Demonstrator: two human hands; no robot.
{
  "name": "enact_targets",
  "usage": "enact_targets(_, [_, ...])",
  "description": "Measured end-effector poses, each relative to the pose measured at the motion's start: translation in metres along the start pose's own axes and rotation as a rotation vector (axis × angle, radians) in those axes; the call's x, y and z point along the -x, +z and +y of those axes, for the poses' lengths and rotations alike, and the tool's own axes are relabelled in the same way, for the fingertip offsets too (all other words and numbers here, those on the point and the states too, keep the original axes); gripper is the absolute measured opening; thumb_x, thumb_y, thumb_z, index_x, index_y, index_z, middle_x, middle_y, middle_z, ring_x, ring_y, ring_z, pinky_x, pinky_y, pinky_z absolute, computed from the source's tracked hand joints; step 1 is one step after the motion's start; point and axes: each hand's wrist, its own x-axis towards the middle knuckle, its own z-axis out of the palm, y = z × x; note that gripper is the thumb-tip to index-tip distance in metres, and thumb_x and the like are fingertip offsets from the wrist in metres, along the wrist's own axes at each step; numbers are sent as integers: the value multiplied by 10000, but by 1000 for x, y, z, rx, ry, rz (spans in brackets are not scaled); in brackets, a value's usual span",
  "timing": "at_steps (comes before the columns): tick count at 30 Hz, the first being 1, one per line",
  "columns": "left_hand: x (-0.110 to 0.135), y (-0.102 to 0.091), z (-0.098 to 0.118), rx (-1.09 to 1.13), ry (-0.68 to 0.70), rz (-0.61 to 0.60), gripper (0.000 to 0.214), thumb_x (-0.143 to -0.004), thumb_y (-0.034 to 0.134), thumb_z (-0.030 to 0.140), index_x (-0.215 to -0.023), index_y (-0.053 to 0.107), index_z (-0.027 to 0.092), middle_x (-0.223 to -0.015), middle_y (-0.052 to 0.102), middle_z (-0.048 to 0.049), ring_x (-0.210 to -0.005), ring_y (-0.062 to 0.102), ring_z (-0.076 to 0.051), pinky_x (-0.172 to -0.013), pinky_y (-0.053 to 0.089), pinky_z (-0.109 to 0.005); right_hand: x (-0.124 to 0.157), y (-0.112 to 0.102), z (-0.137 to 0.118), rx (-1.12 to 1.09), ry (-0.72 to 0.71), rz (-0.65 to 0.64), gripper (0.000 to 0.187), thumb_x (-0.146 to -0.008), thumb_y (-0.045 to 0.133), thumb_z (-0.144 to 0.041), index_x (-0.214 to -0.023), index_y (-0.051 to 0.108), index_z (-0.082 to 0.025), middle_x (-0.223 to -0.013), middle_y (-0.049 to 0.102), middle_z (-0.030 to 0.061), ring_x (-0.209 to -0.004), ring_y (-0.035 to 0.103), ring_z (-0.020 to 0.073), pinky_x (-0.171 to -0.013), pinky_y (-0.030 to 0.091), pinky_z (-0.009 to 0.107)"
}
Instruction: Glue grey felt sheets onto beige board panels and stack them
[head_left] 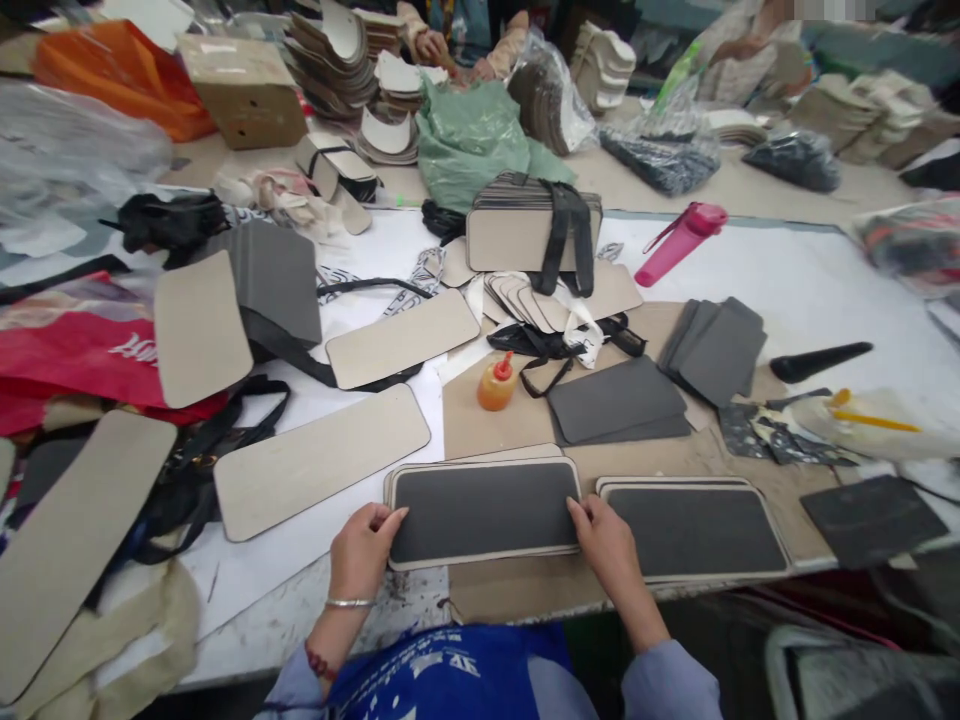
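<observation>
A dark grey rectangular panel (484, 510) lies on a slightly larger beige board with rounded corners, on top of a small stack near the table's front edge. My left hand (364, 555) pinches the panel's left edge between thumb and fingers. At the opposite end, my right hand (604, 540) closes on the right edge the same way. Beside it on the right is a second stack of beige boards topped with a grey panel (690, 530). Loose dark grey panels (611, 400) lie just behind. An orange glue bottle with a red tip (496, 385) stands beyond the stack.
Beige boards (322, 460) lie to the left, near a red bag (97, 340). A strapped bundle of boards (525, 240), a pink bottle (682, 243) and a black-handled tool (821, 362) are farther back. Another person's hands (450, 60) show across the table.
</observation>
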Motion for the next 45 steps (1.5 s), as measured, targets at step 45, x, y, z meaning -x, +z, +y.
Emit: enact_targets(45, [1,6,-17,41,123,136,211,-659,571,380,-547,520,208,-547,532,30,-547,497,-134,-575,393,-247,-1,-2,-6,-122,-15,184,163,-818,458,-296,-797,572,-180,-809,596,53,-718,529,163,-609,335,259])
